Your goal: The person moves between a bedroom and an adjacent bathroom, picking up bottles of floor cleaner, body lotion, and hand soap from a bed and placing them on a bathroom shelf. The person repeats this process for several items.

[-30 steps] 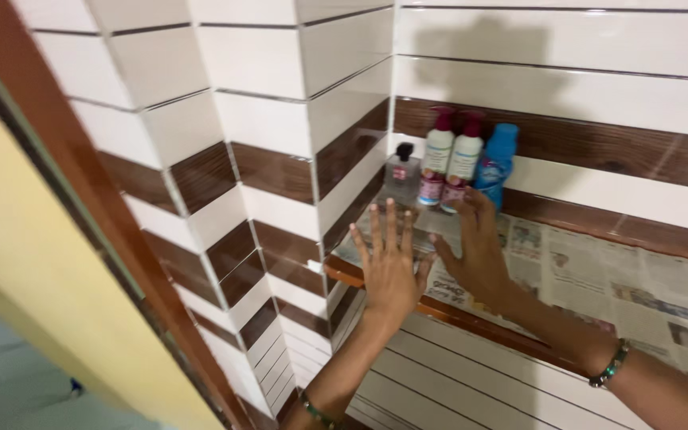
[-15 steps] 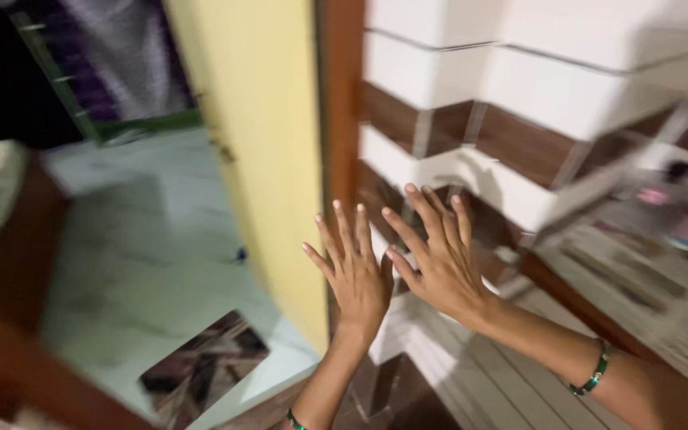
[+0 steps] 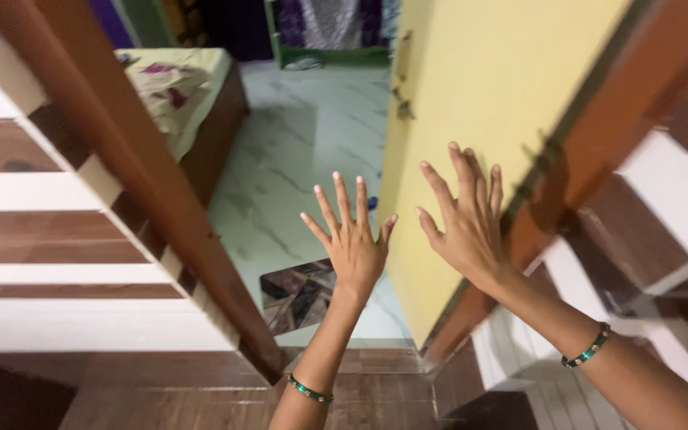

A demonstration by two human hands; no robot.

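Empty grips: left hand (image 3: 353,248) mid-doorway, right hand (image 3: 465,225) near yellow door (image 3: 479,87) edge

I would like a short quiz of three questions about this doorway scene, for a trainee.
1. True or false: the left hand holds a bottle.
2. Which is nearest the right hand? A) the bed B) the yellow door C) the doormat
3. What does each wrist wear?

Key:
1. False; both hands are empty, fingers spread.
2. B.
3. A green bangle.
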